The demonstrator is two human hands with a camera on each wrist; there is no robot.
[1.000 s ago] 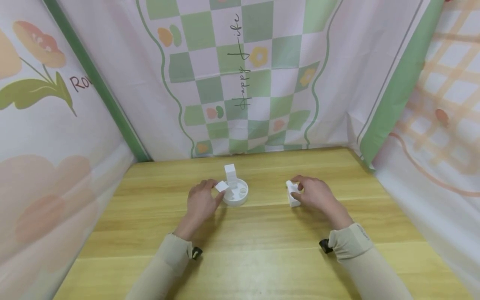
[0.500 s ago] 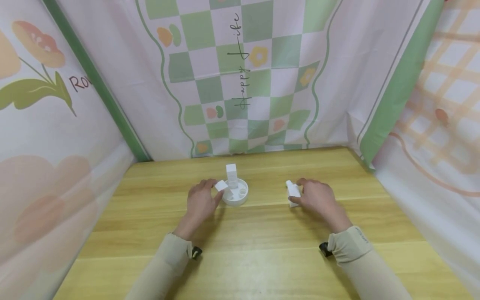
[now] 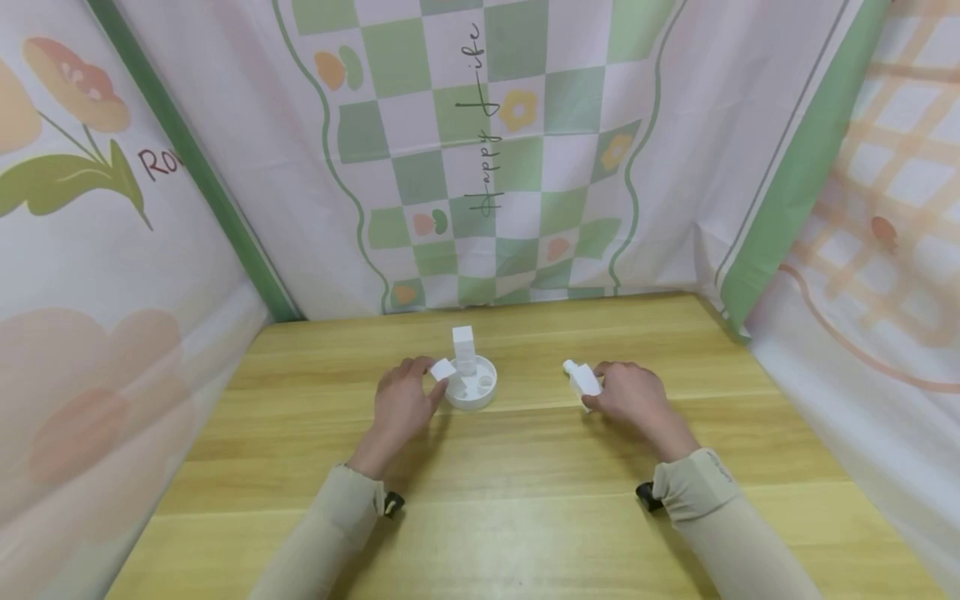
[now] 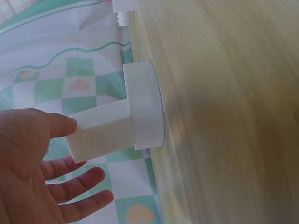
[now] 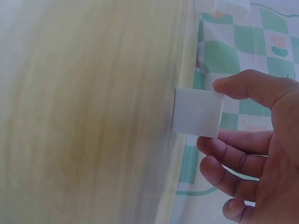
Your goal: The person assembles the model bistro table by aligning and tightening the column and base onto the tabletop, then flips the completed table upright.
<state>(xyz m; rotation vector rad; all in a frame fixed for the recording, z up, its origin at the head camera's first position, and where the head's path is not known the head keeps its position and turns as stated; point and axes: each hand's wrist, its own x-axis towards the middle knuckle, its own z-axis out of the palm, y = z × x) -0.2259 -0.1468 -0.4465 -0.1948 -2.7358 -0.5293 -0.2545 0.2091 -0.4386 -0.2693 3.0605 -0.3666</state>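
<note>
My left hand (image 3: 403, 402) pinches the upper end of a white square-sided block (image 4: 100, 133) between thumb and finger. This block leans outward from a shallow round white base (image 3: 471, 404), its lower end inside the rim. A second white block (image 3: 464, 348) stands upright in the base, behind a small round socket (image 3: 486, 382). Farther right, my right hand (image 3: 633, 398) holds a loose white block (image 5: 198, 112) by its sides, thumb on one edge and fingers on the opposite one. A threaded peg (image 4: 123, 18) sticks out of that block's end, pointing away and leftward, low over the table.
Both hands work over a wood-grain table (image 3: 495, 500). A printed cloth (image 3: 517, 192) hangs along its back edge, and more cloth stands at the left and right sides. Bare tabletop lies between the base and the loose block.
The loose block has turned so its peg end swings to the left, with my right hand's thumb and fingers shifted along its sides. My left hand and the base stay almost still.
</note>
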